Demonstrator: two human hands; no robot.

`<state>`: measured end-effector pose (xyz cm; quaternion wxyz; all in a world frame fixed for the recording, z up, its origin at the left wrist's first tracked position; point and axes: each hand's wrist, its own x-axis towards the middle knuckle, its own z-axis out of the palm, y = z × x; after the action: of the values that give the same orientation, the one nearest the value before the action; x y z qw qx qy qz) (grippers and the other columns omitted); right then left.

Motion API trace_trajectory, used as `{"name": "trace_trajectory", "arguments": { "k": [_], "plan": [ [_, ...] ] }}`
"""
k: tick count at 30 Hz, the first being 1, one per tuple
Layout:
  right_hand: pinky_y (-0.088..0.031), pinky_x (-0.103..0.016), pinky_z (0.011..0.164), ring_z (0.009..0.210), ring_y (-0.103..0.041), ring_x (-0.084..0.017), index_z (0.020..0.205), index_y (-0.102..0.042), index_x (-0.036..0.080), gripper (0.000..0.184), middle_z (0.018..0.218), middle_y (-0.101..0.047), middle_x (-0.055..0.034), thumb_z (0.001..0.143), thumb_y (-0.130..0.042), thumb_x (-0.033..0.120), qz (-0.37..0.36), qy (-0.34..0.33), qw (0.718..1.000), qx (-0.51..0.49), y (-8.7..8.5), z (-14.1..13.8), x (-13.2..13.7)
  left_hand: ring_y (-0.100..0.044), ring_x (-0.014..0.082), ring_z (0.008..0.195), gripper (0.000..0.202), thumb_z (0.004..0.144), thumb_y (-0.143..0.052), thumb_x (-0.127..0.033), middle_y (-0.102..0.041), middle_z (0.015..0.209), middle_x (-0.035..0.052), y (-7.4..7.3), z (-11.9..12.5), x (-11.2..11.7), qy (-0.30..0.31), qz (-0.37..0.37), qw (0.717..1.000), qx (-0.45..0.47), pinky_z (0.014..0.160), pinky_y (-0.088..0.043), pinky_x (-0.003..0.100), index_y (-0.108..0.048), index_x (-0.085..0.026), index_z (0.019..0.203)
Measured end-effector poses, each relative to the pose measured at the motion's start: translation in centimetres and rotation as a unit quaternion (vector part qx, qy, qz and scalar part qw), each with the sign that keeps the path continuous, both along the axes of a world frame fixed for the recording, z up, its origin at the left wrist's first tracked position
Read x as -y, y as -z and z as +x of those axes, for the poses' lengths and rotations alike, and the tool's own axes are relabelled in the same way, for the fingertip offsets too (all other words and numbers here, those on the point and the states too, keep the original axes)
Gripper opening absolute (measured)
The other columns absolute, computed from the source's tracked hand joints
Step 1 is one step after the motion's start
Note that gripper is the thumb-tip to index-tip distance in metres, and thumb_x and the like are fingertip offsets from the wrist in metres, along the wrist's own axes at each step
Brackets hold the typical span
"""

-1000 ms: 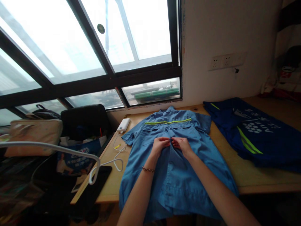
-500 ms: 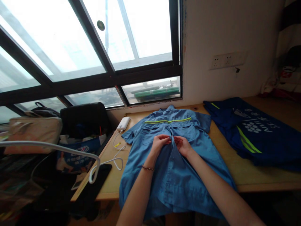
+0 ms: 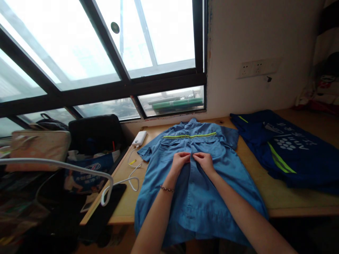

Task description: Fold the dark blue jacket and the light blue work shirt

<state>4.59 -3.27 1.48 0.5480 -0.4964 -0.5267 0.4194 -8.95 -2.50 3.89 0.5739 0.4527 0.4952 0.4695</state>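
Observation:
A light blue work shirt point(image 3: 212, 197) with a yellow-green stripe lies flat, front up, on a wooden table point(image 3: 280, 195), its hem hanging over the near edge. My left hand point(image 3: 180, 159) and my right hand point(image 3: 203, 159) meet at the shirt's front placket, just below the chest pockets. Each hand pinches one edge of the placket, fingers closed on the cloth. A beaded bracelet sits on my left wrist.
A dark blue garment point(image 3: 288, 148) with yellow-green stripes lies at the table's right. A white power bank point(image 3: 139, 138) with a white cable point(image 3: 129, 176) rests at the far left corner. Bags point(image 3: 95, 134) and a white hanger point(image 3: 69, 169) crowd the left, under a window.
The two placket edges were lifted slightly apart half a second ago; now my hands have brought them together and pressed them flat on the shirt front.

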Motion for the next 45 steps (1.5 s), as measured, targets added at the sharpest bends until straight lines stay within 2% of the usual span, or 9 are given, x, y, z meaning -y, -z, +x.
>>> {"name": "trace_trajectory", "arguments": {
  "k": [4, 7, 11, 19, 25, 30, 36, 41, 45],
  "plan": [
    [-0.039, -0.027, 0.064, 0.065, -0.055, -0.016, 0.068, -0.063, 0.020, 0.013, 0.068, -0.063, -0.0024, 0.071, -0.053, 0.026, 0.103, 0.073, 0.970, 0.206, -0.8, -0.3, 1.2, -0.055, 0.0100, 0.053, 0.033, 0.057, -0.071, -0.039, -0.062, 0.060, 0.0038, 0.3, 0.5, 0.1, -0.004, -0.013, 1.000, -0.009, 0.051, -0.043, 0.019, -0.065, -0.010, 0.069],
    [-0.036, -0.026, 0.061, 0.061, -0.052, -0.015, 0.065, -0.058, 0.021, 0.010, 0.063, -0.059, -0.0012, 0.071, -0.052, 0.024, 0.119, 0.091, 0.955, 0.257, -1.1, -0.6, 1.8, -0.055, 0.0098, 0.053, 0.032, 0.053, -0.074, -0.034, -0.062, 0.062, 0.0038, 0.8, 0.7, 0.2, -0.020, -0.012, 1.000, -0.001, 0.051, -0.043, 0.019, -0.065, -0.009, 0.070],
    [-0.036, -0.025, 0.059, 0.055, -0.050, -0.014, 0.069, -0.058, 0.022, 0.003, 0.058, -0.056, 0.0014, 0.067, -0.056, 0.024, 0.078, 0.082, 0.978, 0.176, -0.9, -0.8, 1.6, -0.054, 0.0091, 0.049, 0.028, 0.052, -0.075, -0.027, -0.059, 0.058, 0.0024, 1.4, 0.6, -0.1, -0.045, -0.059, 0.995, 0.063, 0.048, -0.042, 0.019, -0.060, -0.009, 0.068],
    [-0.036, -0.023, 0.051, 0.050, -0.047, -0.012, 0.083, -0.064, 0.018, 0.025, 0.054, -0.055, 0.0037, 0.059, -0.062, 0.025, -0.008, 0.018, 0.999, -0.030, 0.5, -0.6, 0.2, -0.055, 0.0092, 0.048, 0.019, 0.059, -0.067, -0.009, -0.056, 0.057, 0.0006, 2.0, 0.1, -0.8, -0.075, -0.153, 0.971, 0.167, 0.048, -0.046, 0.020, -0.054, -0.011, 0.073],
    [-0.042, -0.026, 0.065, 0.063, -0.051, -0.013, 0.086, -0.068, 0.018, 0.028, 0.070, -0.060, 0.0002, 0.060, -0.064, 0.029, -0.014, 0.001, 0.999, -0.044, 1.4, -0.6, -0.1, -0.055, 0.0084, 0.046, 0.024, 0.062, -0.064, -0.005, -0.054, 0.058, -0.0007, 2.4, 0.1, -1.0, -0.086, -0.151, 0.964, 0.200, 0.042, -0.042, 0.017, -0.048, -0.013, 0.078],
    [-0.042, -0.025, 0.063, 0.061, -0.051, -0.012, 0.094, -0.066, 0.023, 0.032, 0.073, -0.058, 0.0011, 0.062, -0.062, 0.023, 0.033, 0.007, 0.999, -0.040, 0.9, -0.9, 0.3, -0.052, 0.0071, 0.044, 0.029, 0.061, -0.064, -0.004, -0.052, 0.058, -0.0020, 2.0, 0.2, -0.8, -0.088, -0.150, 0.964, 0.200, 0.041, -0.040, 0.016, -0.045, -0.015, 0.081],
    [-0.042, -0.027, 0.068, 0.068, -0.052, -0.015, 0.087, -0.068, 0.023, 0.023, 0.074, -0.059, -0.0012, 0.066, -0.058, 0.022, 0.040, 0.013, 0.999, 0.010, 1.2, -1.1, 0.2, -0.051, 0.0060, 0.046, 0.035, 0.055, -0.066, -0.004, -0.052, 0.059, -0.0034, 1.8, 0.5, -0.6, -0.105, -0.136, 0.969, 0.177, 0.045, -0.039, 0.016, -0.045, -0.015, 0.081],
    [-0.041, -0.029, 0.072, 0.070, -0.052, -0.016, 0.081, -0.068, 0.022, 0.019, 0.073, -0.060, -0.0020, 0.065, -0.059, 0.023, 0.027, 0.009, 1.000, -0.001, 1.9, -1.1, -0.3, -0.047, 0.0041, 0.046, 0.036, 0.046, -0.071, -0.011, -0.048, 0.056, -0.0064, 2.2, 0.7, -0.7, -0.091, -0.058, 0.984, 0.141, 0.048, -0.037, 0.016, -0.045, -0.015, 0.071],
    [-0.040, -0.030, 0.075, 0.076, -0.053, -0.018, 0.089, -0.064, 0.019, 0.022, 0.079, -0.057, -0.0052, 0.073, -0.050, 0.023, 0.037, 0.023, 0.991, 0.125, 1.2, -1.2, 0.4, -0.044, 0.0037, 0.045, 0.038, 0.044, -0.074, -0.017, -0.047, 0.054, -0.0075, 2.6, 0.7, -0.9, -0.087, 0.004, 0.990, 0.114, 0.046, -0.034, 0.016, -0.044, -0.015, 0.069]
  ]
}}
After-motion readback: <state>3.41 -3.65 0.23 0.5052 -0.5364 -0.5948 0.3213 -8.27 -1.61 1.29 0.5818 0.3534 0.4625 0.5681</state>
